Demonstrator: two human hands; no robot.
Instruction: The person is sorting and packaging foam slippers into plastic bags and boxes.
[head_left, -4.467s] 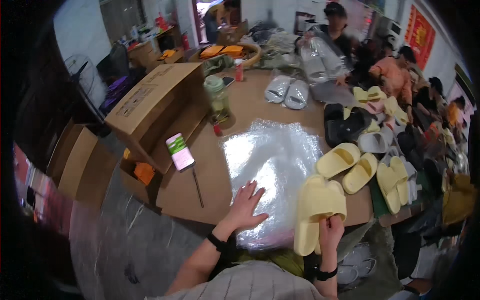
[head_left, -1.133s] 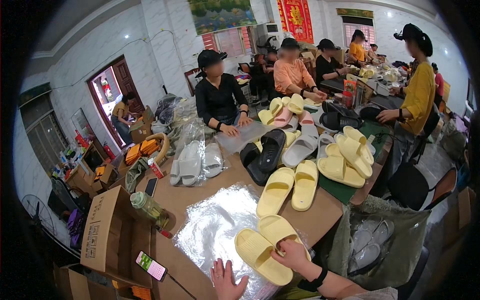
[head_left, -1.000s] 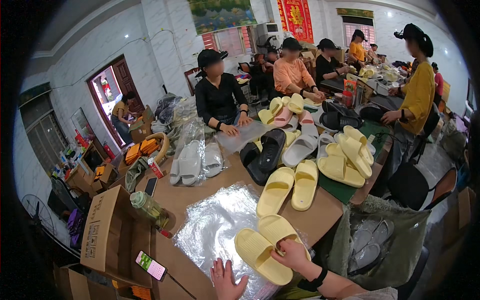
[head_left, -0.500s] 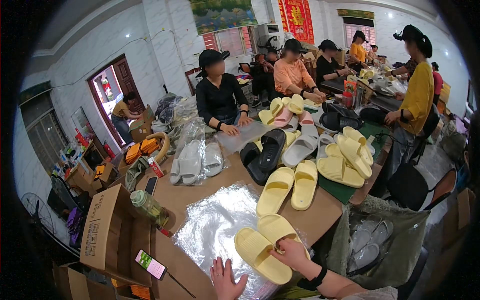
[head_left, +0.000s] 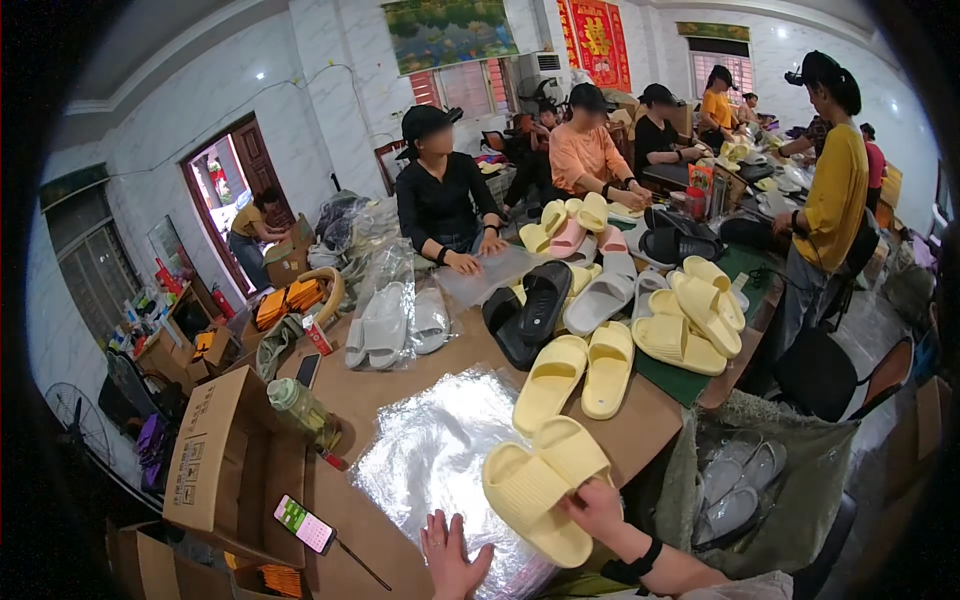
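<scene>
My right hand (head_left: 596, 507) grips a pair of pale yellow slide sandals (head_left: 540, 487) stacked together at the near edge of the table. They rest partly on a shiny clear plastic sheet (head_left: 430, 450) spread on the brown tabletop (head_left: 640, 430). My left hand (head_left: 450, 555) lies flat on the near end of that sheet, fingers spread, holding nothing. Another yellow pair (head_left: 580, 372) lies just beyond the sheet.
An open cardboard box (head_left: 235, 465) and a phone (head_left: 304, 523) are at my left, with a bottle (head_left: 298, 408) beside it. Grey slides in bags (head_left: 390, 325), black slides (head_left: 530, 305) and more yellow slides (head_left: 695, 315) fill the table. Several people work across it. A sack (head_left: 770, 480) hangs at right.
Since 4.5 s ago my view has lifted from the table to the room. Over the last second my hands and the yellow slides have hardly moved.
</scene>
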